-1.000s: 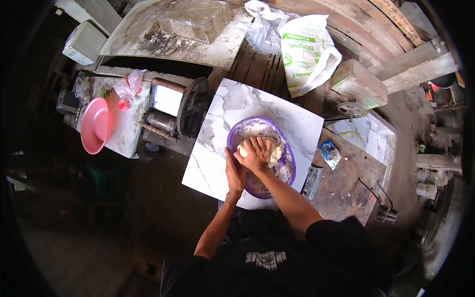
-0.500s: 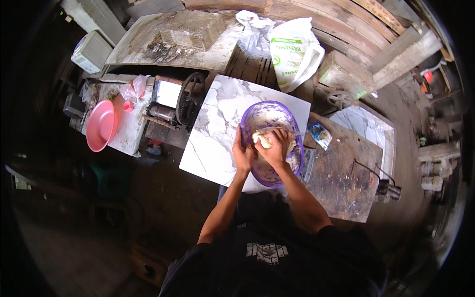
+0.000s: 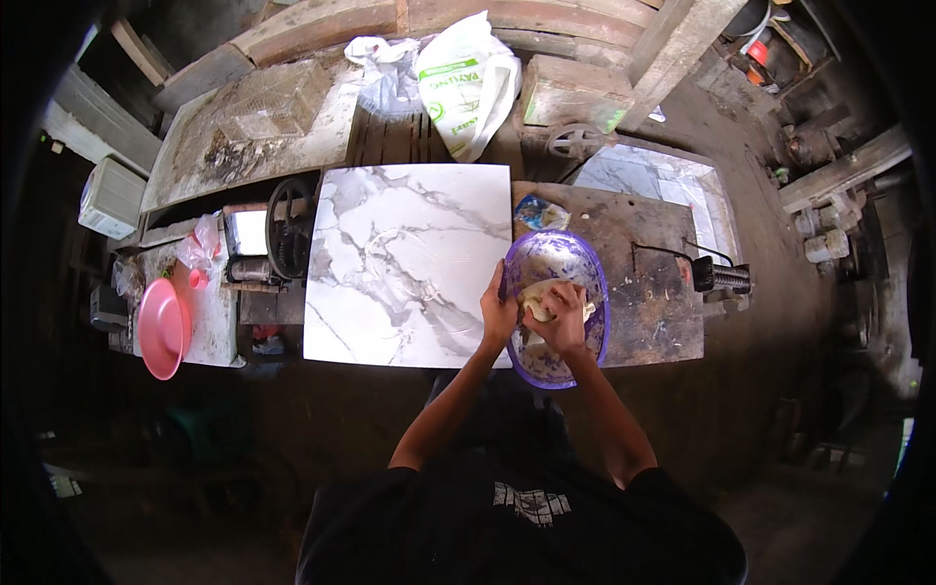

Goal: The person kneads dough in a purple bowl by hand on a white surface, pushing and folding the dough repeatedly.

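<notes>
A purple-rimmed oval basin (image 3: 605,302), its inside smeared with pale flour or dough, stands at the right side of the white marble-patterned slab (image 3: 400,263), over the wooden tabletop. My left hand (image 3: 499,314) grips the basin's left rim, with the thumb toward the inside. Inside the basin, my right hand (image 3: 562,320) is closed over a lump of pale dough (image 3: 531,297), fingers curled and pressing into it. Part of the dough is hidden under that hand. The slab's surface bears faint smears.
A blue-and-white packet (image 3: 542,212) lies behind the basin on the worn wooden tabletop (image 3: 658,283). A hand-wheeled roller machine (image 3: 288,229) and a pink basin (image 3: 164,330) are at left. Behind the slab stands a white-and-green plastic bag (image 3: 473,93). A black crank handle (image 3: 721,276) juts out at right.
The basin has shifted right, off most of the marble slab toward the wooden tabletop, with both hands moving along. The view has turned, so the slab now appears straighter.
</notes>
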The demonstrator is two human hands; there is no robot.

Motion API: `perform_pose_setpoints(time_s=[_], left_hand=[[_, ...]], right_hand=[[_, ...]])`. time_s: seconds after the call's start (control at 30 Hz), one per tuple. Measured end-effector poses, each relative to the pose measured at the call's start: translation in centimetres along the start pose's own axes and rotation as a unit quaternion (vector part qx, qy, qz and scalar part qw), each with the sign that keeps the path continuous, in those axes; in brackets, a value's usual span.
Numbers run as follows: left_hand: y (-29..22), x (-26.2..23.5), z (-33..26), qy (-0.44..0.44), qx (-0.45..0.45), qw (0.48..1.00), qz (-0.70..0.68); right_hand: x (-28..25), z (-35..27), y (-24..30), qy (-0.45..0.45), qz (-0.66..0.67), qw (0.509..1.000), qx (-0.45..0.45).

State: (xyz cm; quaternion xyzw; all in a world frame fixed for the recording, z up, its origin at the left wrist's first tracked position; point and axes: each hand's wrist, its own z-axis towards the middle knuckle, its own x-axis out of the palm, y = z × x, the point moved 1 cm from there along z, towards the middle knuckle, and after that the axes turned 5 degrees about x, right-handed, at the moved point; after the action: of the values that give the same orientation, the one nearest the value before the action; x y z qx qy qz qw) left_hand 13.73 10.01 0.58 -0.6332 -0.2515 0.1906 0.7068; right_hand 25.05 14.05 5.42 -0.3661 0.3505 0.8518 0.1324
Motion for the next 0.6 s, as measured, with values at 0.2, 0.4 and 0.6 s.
perform_pose_setpoints(time_s=[0.2,0.4,0.6], left_hand=[[0.6,1.3,0.9,-0.016,-0.022,0.999,0.042],[1.7,-1.1,0.7,-0.045,0.035,0.993,0.103],[1.6,-2.3,0.2,-0.018,0.043,0.984,0.169]], right_hand=[[0.4,0.6,-2.2,0.025,0.024,0.999,-0.001],[1.3,0.1,-1.1,0.125,0.008,0.989,0.072],[3.9,-0.6,0.7,0.087,-0.122,0.983,0.105]])
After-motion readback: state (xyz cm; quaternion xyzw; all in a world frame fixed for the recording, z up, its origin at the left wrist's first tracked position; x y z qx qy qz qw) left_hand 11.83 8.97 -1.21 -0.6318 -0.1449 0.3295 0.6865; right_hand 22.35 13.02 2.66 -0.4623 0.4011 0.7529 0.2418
